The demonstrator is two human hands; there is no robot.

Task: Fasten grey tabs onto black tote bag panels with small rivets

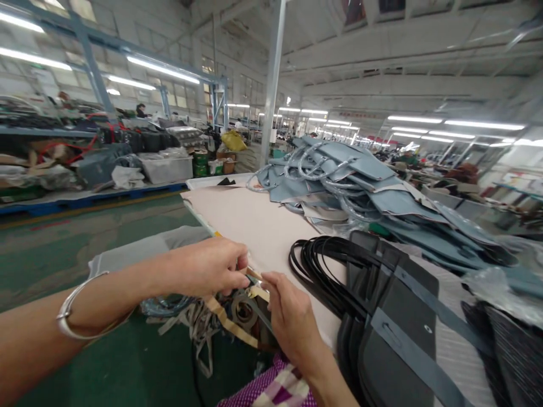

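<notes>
At the table's near left edge my left hand (218, 263) reaches in, its fingers curled and thumb pressed in a pinch. What sits in that pinch is too small to make out. My right hand (292, 308) is just to the right, fingers bent and close together, near the left fingertips; its thumb side is mostly hidden. Between and below the hands are a tan strip (231, 323) and a roll of tape (244, 312). Tangled grey strips (199, 316) hang beneath my left wrist.
The pale tabletop (254, 217) bears a heap of blue-grey bag pieces (339, 169). Black bag panels (401, 345) with looped black straps (322, 265) lie close to my right arm. Across the green floor (169, 210), pallets hold a white bin (167, 168) and bundles.
</notes>
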